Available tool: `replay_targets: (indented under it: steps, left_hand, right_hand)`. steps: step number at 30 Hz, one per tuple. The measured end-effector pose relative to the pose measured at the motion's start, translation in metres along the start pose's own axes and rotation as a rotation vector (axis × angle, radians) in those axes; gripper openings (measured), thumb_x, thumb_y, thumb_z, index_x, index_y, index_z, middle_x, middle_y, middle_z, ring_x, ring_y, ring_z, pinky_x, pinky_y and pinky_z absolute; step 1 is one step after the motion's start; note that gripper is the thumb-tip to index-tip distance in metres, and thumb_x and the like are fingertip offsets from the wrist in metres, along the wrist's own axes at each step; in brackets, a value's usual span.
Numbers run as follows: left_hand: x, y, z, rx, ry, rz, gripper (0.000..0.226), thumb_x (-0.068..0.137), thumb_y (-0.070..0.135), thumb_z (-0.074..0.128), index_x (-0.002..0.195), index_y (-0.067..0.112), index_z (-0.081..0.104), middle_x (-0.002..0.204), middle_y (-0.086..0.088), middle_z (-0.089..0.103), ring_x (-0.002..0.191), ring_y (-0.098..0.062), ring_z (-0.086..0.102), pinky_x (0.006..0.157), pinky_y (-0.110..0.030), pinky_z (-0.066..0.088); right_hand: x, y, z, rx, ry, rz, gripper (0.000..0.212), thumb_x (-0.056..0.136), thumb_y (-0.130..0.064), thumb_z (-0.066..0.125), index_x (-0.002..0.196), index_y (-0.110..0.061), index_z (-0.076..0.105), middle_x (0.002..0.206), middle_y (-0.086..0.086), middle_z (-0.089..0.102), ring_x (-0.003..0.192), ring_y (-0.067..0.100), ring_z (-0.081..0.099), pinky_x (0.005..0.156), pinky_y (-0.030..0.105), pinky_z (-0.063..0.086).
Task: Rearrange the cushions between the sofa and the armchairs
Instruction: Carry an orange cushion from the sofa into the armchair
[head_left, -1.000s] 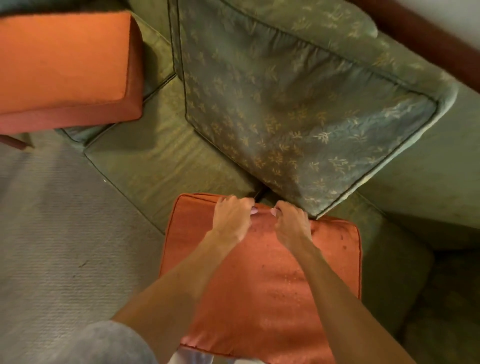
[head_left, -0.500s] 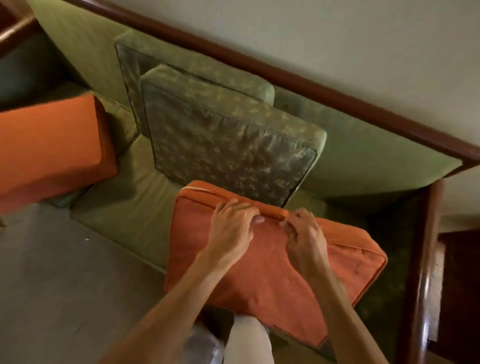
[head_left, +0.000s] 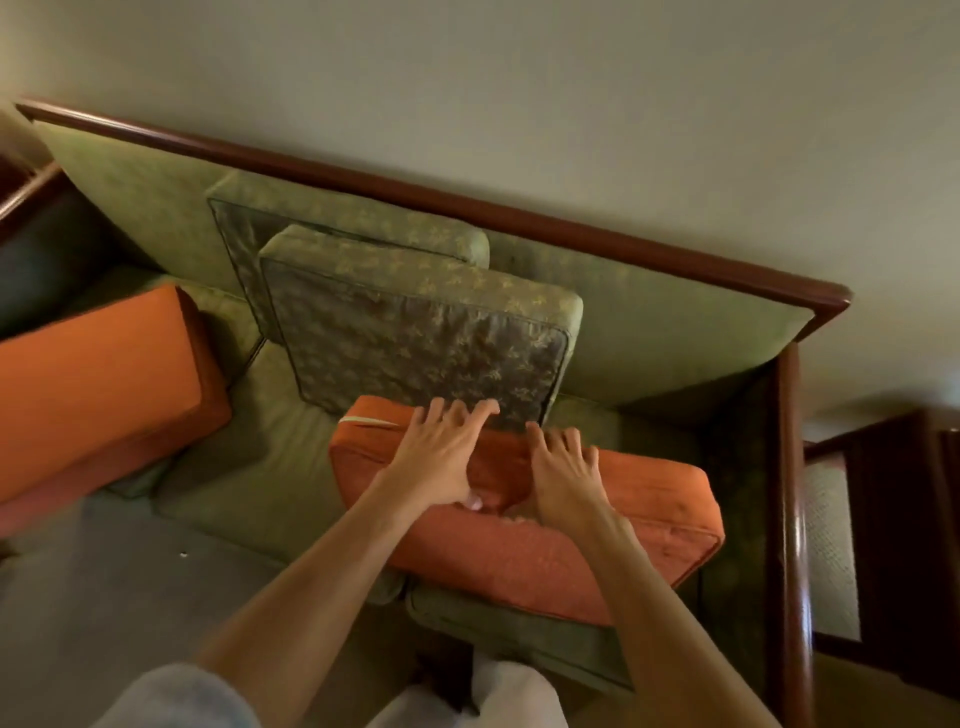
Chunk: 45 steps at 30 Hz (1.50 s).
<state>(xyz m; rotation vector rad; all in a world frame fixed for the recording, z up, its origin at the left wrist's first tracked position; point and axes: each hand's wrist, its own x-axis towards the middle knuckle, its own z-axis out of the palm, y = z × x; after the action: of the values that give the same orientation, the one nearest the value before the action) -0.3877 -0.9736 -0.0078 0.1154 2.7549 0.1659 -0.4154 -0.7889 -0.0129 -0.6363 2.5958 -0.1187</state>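
An orange cushion (head_left: 545, 530) lies on the right part of the sofa seat (head_left: 249, 447). The left hand (head_left: 441, 457) and right hand (head_left: 563, 480) rest flat on it, fingers spread wide. A green patterned cushion (head_left: 415, 353) leans just behind.

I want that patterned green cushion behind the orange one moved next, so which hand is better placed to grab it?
Probably the left hand: its fingertips already reach over the orange cushion to the patterned green cushion. The right hand lies flat, further back.
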Motion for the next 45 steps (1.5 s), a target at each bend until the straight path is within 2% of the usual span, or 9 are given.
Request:
replay_targets:
  steps: [2,6,12,16,23,28,31,37,45]
  left_hand:
    - [-0.001,0.007,-0.003,0.126,-0.146,-0.052,0.136,0.051,0.066,0.088,0.155,0.023,0.013,0.152,-0.016,0.033,0.142,-0.039,0.024,0.117,-0.053,0.021]
    - [-0.011,0.01,0.004,0.191,-0.242,-0.048,0.13,0.053,0.072,0.083,0.154,0.017,0.022,0.161,-0.016,0.013,0.149,-0.038,0.007,0.121,-0.055,0.004]
    - [-0.028,0.01,0.011,0.013,-0.177,-0.067,0.121,0.053,0.067,0.086,0.15,0.021,0.03,0.152,-0.003,0.041,0.142,-0.028,0.033,0.119,-0.051,0.02]
    - [-0.04,0.014,0.017,-0.079,-0.107,-0.147,0.11,0.048,0.063,0.09,0.141,0.026,0.043,0.143,0.002,0.049,0.136,-0.024,0.039,0.119,-0.048,0.022]
    - [-0.062,0.013,0.02,-0.135,-0.062,-0.116,0.093,0.059,0.064,0.086,0.137,0.029,0.05,0.137,0.005,0.053,0.134,-0.023,0.04,0.113,-0.049,0.024]
    - [-0.074,0.001,0.014,-0.121,-0.069,0.05,0.082,0.065,0.063,0.083,0.133,0.028,0.055,0.132,0.005,0.058,0.13,-0.023,0.043,0.107,-0.048,0.026]
    - [-0.07,0.002,-0.004,-0.102,-0.063,0.187,0.074,0.064,0.064,0.083,0.126,0.03,0.06,0.127,0.007,0.062,0.127,-0.021,0.046,0.102,-0.045,0.027]
    - [-0.072,0.056,-0.052,0.012,-0.005,0.603,0.061,0.061,0.064,0.084,0.108,0.029,0.066,0.11,0.006,0.067,0.111,-0.023,0.055,0.094,-0.043,0.033]
    - [-0.136,0.174,-0.087,0.071,0.111,1.055,0.052,0.067,0.058,0.084,0.104,0.026,0.067,0.105,0.004,0.068,0.104,-0.024,0.056,0.095,-0.046,0.034]
  right_hand:
    - [-0.002,0.002,-0.004,-0.102,-0.05,-0.037,0.118,0.058,-0.069,0.081,0.148,-0.01,0.032,0.149,0.011,0.036,0.138,0.032,0.026,0.112,0.052,0.024]
    - [-0.023,0.017,0.01,-0.115,-0.158,-0.036,0.129,0.055,-0.059,0.088,0.153,-0.015,0.017,0.157,0.015,0.024,0.149,0.04,0.011,0.115,0.066,0.008]
    - [-0.054,0.04,0.022,0.013,-0.039,0.082,0.118,0.054,-0.063,0.087,0.146,-0.017,0.03,0.148,0.008,0.041,0.138,0.032,0.035,0.117,0.051,0.023]
    - [-0.061,0.036,0.026,0.048,-0.002,0.058,0.102,0.059,-0.063,0.084,0.14,-0.02,0.039,0.143,0.004,0.046,0.135,0.028,0.039,0.114,0.052,0.024]
    - [-0.095,0.011,0.031,0.188,0.101,0.189,0.072,0.062,-0.038,0.085,0.122,-0.019,0.051,0.127,0.001,0.057,0.122,0.027,0.047,0.101,0.047,0.03]
    - [-0.134,-0.027,0.048,0.275,0.245,0.4,0.054,0.058,-0.03,0.085,0.097,-0.022,0.049,0.109,-0.003,0.062,0.108,0.026,0.051,0.084,0.04,0.026]
    - [-0.158,-0.042,0.042,0.355,0.314,0.497,0.054,0.061,-0.034,0.088,0.096,-0.026,0.047,0.11,-0.004,0.062,0.107,0.024,0.049,0.077,0.036,0.019]
    - [-0.237,-0.055,0.029,0.43,0.444,0.723,0.071,0.066,-0.046,0.087,0.124,-0.019,0.057,0.116,-0.003,0.061,0.115,0.025,0.048,0.092,0.043,0.028]
    - [-0.383,-0.073,0.021,0.512,0.71,0.99,0.064,0.062,-0.049,0.089,0.109,-0.015,0.063,0.097,-0.005,0.059,0.102,0.023,0.05,0.086,0.04,0.031]
